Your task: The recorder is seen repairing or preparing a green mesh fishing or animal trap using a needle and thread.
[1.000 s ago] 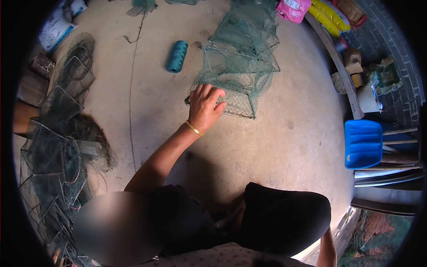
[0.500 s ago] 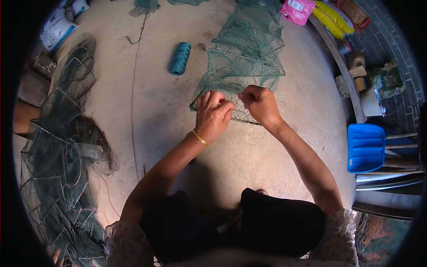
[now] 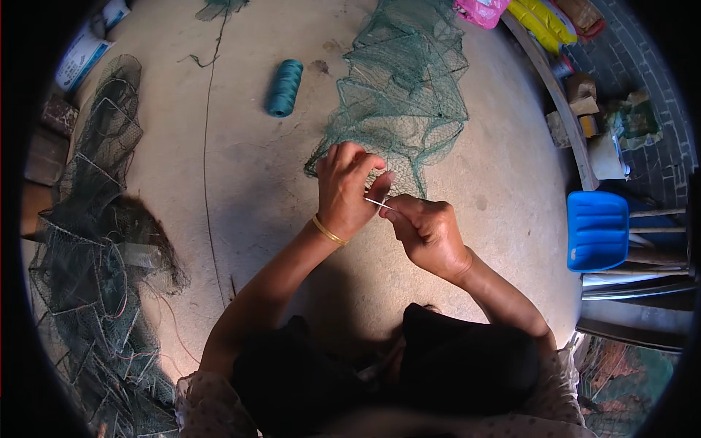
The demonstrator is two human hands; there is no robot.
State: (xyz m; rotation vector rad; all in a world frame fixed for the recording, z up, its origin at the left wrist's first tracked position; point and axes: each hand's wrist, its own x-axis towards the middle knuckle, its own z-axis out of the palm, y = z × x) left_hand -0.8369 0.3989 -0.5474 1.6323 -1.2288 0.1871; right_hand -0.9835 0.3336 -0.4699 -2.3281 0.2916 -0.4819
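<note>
A green mesh net (image 3: 401, 98) with straight frame bars stretches away from me over the floor. At its near edge my left hand (image 3: 345, 191), a gold bangle on its wrist, is closed with its fingers curled on the mesh; the exact grip is partly hidden. My right hand (image 3: 432, 235) is closed in a pinch, just right of and nearer than the left. From its fingertips a thin, pale, needle-like stick (image 3: 378, 204) points toward the left thumb. A teal spool of twine (image 3: 285, 88) lies on its side left of the net.
A dark, bunched net (image 3: 95, 292) lies along the left side. On the right are a wooden plank (image 3: 562, 106), a blue dustpan-like scoop (image 3: 598, 232) and yellow (image 3: 539, 23) and pink (image 3: 482, 10) bags. White sacks (image 3: 82, 60) stand far left. A dark cord (image 3: 207, 153) runs along the floor.
My right hand has moved nearer to me and turned, and the pale stick now shows in its fingers. The left hand stays at the net's near edge. The view has shifted slightly.
</note>
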